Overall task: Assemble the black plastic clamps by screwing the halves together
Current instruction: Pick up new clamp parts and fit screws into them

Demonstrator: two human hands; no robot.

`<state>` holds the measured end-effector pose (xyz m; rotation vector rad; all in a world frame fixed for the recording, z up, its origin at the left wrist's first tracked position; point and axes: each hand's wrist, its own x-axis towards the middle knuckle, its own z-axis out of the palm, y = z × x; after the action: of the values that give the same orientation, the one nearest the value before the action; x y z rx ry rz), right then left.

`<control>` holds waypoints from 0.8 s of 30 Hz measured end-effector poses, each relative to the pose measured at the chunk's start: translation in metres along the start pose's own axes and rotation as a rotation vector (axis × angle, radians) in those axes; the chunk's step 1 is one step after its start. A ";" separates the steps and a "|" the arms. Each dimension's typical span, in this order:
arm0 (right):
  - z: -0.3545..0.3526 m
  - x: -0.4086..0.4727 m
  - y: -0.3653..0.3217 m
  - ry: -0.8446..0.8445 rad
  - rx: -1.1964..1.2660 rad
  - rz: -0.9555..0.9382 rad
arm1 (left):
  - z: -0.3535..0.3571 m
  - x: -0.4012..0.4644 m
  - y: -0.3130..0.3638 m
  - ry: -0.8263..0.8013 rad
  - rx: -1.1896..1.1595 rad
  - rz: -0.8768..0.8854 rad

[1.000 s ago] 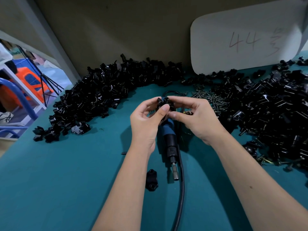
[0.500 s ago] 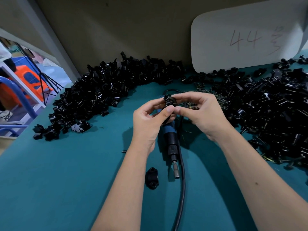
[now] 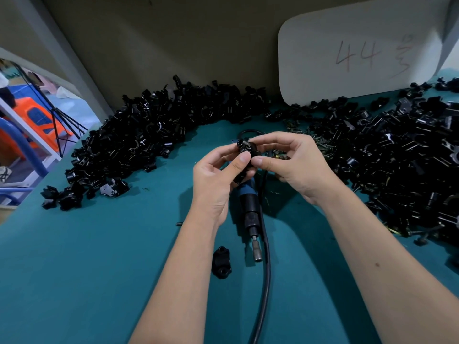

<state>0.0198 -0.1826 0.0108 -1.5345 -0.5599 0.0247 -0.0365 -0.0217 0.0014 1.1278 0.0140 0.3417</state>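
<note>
Both hands meet above the middle of the teal table and hold one black plastic clamp [image 3: 246,148] between them. My left hand [image 3: 218,180] pinches it from the left with thumb and fingertips. My right hand [image 3: 290,162] pinches it from the right, thumb at the front. Below the hands lies a blue and black electric screwdriver [image 3: 249,209] with its bit pointing towards me. A single black clamp half [image 3: 221,262] lies on the table left of the bit. How the held halves sit together is hidden by my fingers.
A big heap of black clamp parts [image 3: 139,140] curves along the back left, another heap [image 3: 402,165] fills the right. Loose screws [image 3: 320,142] lie behind my right hand. The screwdriver's black cable [image 3: 265,281] runs towards me. A white board [image 3: 357,50] leans on the back wall.
Both hands have shifted the clamp slightly and turned it between the fingertips. The screwdriver and the loose clamp half lie where they were.
</note>
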 end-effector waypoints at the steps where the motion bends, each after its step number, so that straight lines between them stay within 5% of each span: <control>1: 0.000 0.000 -0.001 -0.002 -0.005 0.000 | 0.000 0.000 0.000 -0.004 -0.001 -0.002; 6: -0.007 0.005 0.005 0.169 -0.348 0.136 | -0.001 0.001 -0.002 0.038 -0.008 0.007; 11: -0.013 0.004 0.012 0.089 -0.546 0.250 | -0.002 0.003 -0.004 0.079 0.005 0.001; 24: -0.011 0.004 0.011 0.320 0.090 0.303 | -0.003 0.003 -0.003 0.052 0.024 0.015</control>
<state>0.0310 -0.1908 0.0023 -1.4861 -0.0689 0.0351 -0.0334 -0.0195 -0.0025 1.1431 0.0556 0.3852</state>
